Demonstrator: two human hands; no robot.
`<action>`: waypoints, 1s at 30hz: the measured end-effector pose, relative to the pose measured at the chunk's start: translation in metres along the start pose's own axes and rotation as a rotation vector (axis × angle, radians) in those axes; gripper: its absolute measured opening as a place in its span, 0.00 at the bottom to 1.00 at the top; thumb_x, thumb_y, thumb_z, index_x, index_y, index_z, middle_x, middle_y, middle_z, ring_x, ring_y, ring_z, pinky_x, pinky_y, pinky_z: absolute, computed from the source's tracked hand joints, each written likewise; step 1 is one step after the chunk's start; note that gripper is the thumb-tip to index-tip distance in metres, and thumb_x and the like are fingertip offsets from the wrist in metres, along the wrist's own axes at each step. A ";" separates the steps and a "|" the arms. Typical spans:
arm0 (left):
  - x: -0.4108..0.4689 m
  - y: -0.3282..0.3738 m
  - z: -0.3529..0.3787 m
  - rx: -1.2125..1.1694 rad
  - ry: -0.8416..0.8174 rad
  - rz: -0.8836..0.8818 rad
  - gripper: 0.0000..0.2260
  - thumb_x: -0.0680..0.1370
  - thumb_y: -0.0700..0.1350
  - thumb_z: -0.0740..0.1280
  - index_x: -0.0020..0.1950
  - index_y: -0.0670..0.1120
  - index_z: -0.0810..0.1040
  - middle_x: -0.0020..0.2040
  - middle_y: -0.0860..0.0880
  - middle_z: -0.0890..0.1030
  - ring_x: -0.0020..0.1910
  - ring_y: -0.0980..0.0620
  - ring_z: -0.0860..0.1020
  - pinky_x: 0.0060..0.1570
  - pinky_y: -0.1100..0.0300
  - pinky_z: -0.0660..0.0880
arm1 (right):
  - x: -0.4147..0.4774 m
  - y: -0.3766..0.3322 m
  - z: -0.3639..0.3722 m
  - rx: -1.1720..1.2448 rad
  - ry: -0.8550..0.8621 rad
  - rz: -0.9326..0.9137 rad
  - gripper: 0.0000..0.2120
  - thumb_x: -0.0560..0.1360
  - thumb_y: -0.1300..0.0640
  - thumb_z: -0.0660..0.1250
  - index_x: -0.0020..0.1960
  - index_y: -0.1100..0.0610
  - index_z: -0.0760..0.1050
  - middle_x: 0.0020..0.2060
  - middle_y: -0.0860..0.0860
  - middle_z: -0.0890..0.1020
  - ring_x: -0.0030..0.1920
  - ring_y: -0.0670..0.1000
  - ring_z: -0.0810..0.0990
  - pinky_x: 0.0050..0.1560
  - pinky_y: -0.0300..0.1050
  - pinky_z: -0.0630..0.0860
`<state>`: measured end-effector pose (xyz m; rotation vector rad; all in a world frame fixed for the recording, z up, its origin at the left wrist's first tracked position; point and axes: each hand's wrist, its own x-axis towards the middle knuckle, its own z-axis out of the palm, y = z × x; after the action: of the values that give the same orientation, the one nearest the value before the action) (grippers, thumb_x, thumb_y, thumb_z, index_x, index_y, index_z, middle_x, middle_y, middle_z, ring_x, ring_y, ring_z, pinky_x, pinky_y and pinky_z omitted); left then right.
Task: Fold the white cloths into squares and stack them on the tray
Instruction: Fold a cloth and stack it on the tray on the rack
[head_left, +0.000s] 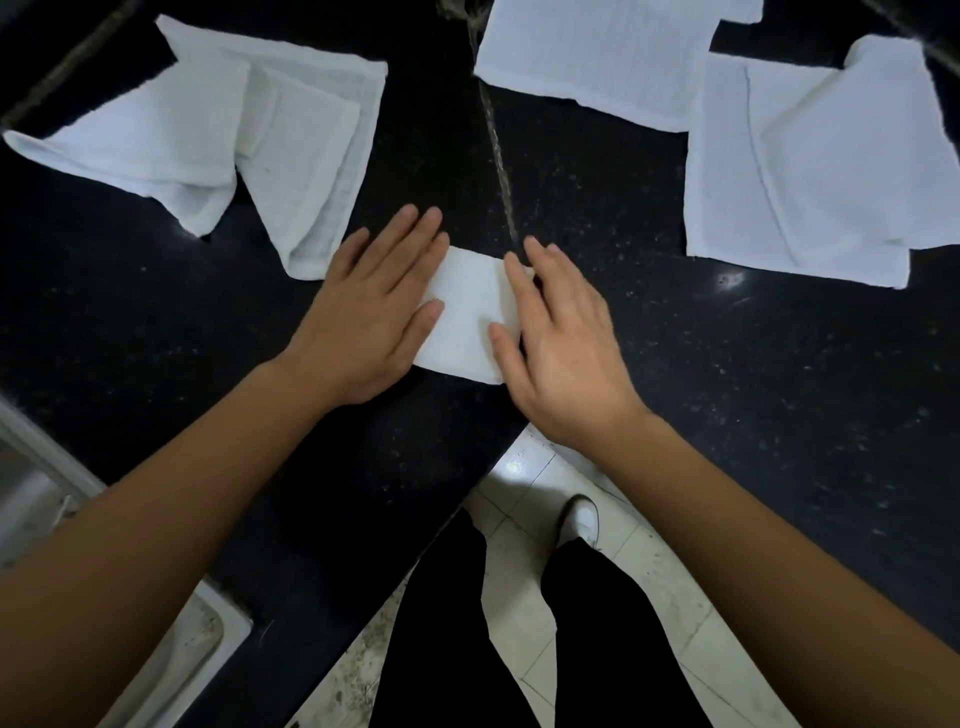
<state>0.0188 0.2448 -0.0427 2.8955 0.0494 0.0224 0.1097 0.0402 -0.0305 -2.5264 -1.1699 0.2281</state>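
Tabletop, black and speckled, carried every cloth in view. Largest was the right cloth, spread nearly flat with loose overlapping layers and not yet squared. Next, the left cloth lay rumpled and half turned over on itself, plainly unfolded work. The far cloth lay flat at the top edge, partly out of view, so you could not tell how far it had been folded.

A pale rimmed object showed at the lower left, beside the tabletop's edge; whether it was the tray could not be told, and no stack of squares was visible anywhere.

Your left hand and right hand lay flat on either side of the folded cloth, near the front edge between the other cloths. The fingers of both hands were straight and released, pressing down and grasping nothing; each thumb rested on the cloth.

Smallest was that folded cloth, a compact, thick rectangle close to square. By this reading you had one cloth folded or nearly so and being flattened, none shown stacked, and three left to fold.
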 end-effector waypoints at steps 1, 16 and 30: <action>0.004 -0.003 0.003 0.032 -0.055 -0.003 0.27 0.84 0.54 0.47 0.80 0.41 0.54 0.81 0.45 0.52 0.80 0.48 0.48 0.76 0.42 0.53 | 0.005 -0.004 0.005 -0.034 -0.057 0.021 0.30 0.84 0.44 0.51 0.80 0.61 0.55 0.80 0.59 0.54 0.80 0.58 0.51 0.78 0.57 0.51; 0.004 -0.020 0.022 0.119 -0.198 0.006 0.30 0.83 0.57 0.44 0.81 0.42 0.48 0.81 0.45 0.48 0.80 0.48 0.46 0.77 0.42 0.47 | 0.015 0.009 0.029 -0.260 -0.290 0.031 0.40 0.81 0.32 0.41 0.81 0.59 0.42 0.81 0.56 0.44 0.80 0.58 0.42 0.79 0.59 0.44; 0.050 -0.009 -0.025 -0.059 -0.227 -0.160 0.22 0.80 0.49 0.63 0.74 0.44 0.68 0.66 0.42 0.73 0.65 0.43 0.70 0.65 0.48 0.67 | 0.062 0.000 -0.033 0.015 -0.358 0.254 0.19 0.76 0.51 0.67 0.65 0.55 0.74 0.60 0.56 0.71 0.63 0.57 0.69 0.63 0.53 0.72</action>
<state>0.0681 0.2614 -0.0203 2.8058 0.2346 -0.3261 0.1591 0.0795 -0.0003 -2.6897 -0.9513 0.7764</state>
